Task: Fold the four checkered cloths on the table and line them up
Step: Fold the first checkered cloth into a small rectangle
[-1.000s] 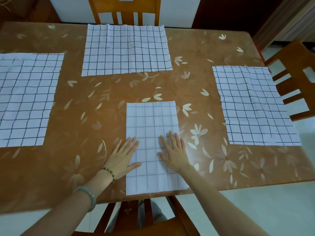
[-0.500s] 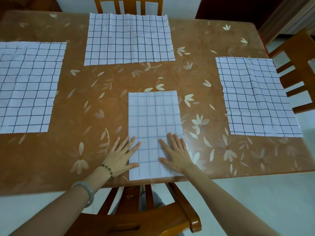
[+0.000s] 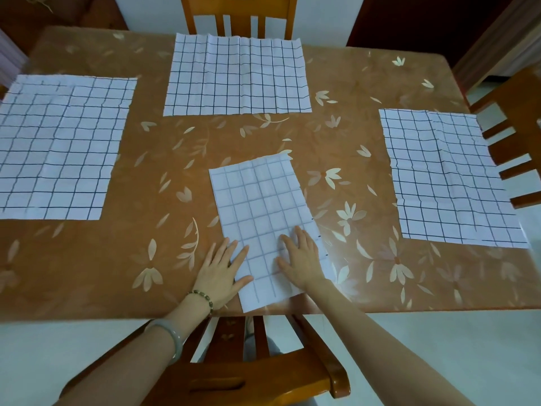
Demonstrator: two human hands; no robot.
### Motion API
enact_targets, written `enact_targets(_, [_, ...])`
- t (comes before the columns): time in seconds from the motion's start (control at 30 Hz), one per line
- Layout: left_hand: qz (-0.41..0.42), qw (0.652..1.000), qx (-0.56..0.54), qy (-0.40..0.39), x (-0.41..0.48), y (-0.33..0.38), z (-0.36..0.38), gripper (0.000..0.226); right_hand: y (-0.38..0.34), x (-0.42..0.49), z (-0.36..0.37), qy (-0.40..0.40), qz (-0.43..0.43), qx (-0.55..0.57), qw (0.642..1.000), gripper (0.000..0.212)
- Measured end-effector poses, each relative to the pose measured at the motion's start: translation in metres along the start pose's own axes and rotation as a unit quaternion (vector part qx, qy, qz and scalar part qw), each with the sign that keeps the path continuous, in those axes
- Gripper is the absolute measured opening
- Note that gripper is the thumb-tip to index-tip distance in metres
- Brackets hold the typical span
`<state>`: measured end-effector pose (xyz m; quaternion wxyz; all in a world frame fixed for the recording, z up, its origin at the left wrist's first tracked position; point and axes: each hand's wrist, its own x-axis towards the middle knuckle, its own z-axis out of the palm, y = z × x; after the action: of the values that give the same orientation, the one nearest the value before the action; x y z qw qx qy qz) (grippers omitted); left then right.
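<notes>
A folded white checkered cloth (image 3: 260, 212) lies near the table's front edge, turned slightly anticlockwise. My left hand (image 3: 221, 269) lies flat with spread fingers on its left edge, partly on the table. My right hand (image 3: 301, 257) presses flat on the cloth's lower right part. Three unfolded checkered cloths lie spread out: the left cloth (image 3: 58, 148), the far cloth (image 3: 237, 76) and the right cloth (image 3: 450, 178).
The table (image 3: 164, 259) has a brown flowered cover. Wooden chairs stand at the near side (image 3: 248, 376), the far side (image 3: 237, 16) and the right side (image 3: 515, 142). Pale floor shows below the table's front edge.
Both hands stayed flat on the folded cloth while it slid toward the front edge and turned slightly anticlockwise. The view shifted and pulled back.
</notes>
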<state>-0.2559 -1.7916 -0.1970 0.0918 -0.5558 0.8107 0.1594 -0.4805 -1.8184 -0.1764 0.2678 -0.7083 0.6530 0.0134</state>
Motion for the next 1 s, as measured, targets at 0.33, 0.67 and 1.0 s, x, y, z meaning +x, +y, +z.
enact_targets(0.33, [-0.18, 0.97, -0.157, 0.054, 0.023, 0.009, -0.023, 0.071, 0.014, 0.008, -0.006, 0.043, 0.157, -0.012, 0.987, 0.051])
enact_targets(0.67, [0.002, 0.994, 0.08, -0.068, 0.044, -0.032, -0.031, 0.092, -0.009, -0.018, 0.001, 0.136, 0.108, -0.098, 0.98, 0.03])
enact_targets(1.0, [0.2, 0.951, 0.186, -0.147, 0.083, -0.051, -0.068, 0.087, -0.009, 0.058, -0.038, -0.016, -0.072, -0.109, 0.991, 0.053])
